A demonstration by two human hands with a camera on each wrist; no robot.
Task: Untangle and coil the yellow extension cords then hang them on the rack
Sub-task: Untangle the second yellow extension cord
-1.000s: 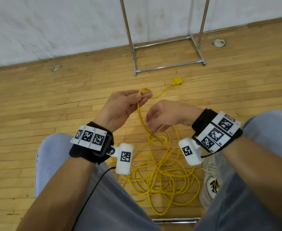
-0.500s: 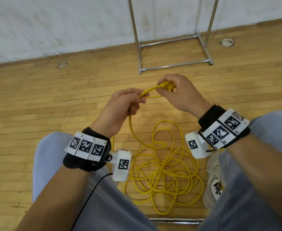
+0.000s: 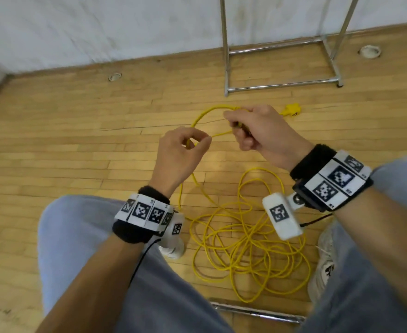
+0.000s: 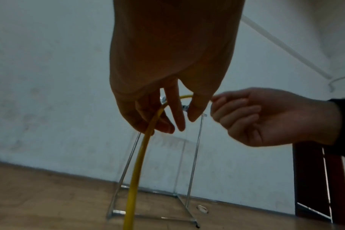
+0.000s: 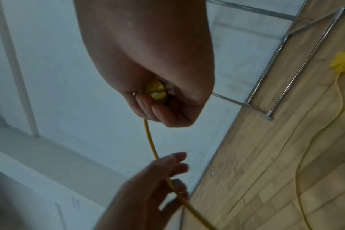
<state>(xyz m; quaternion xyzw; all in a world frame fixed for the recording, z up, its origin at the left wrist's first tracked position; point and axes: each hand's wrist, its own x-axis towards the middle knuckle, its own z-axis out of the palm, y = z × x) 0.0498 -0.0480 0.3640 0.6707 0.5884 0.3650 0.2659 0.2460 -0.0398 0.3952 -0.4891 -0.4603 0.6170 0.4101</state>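
Observation:
A yellow extension cord lies in a loose tangle on the wooden floor between my knees. Its socket end rests on the floor near the rack. My right hand grips the cord's plug together with a small loop of cord. My left hand holds the strand loosely between thumb and fingers, just left of and below the right hand. From the left hand the cord drops to the pile.
The chrome rack stands against the white wall ahead, its base bars on the floor. A white shoe sits beside the tangle on the right. A metal bar lies at the near edge. Round floor sockets dot the boards.
My right hand took the cord end and drew a loop out to the left. My left hand slid down along the strand and now sits lower. The view shifted leftwards.

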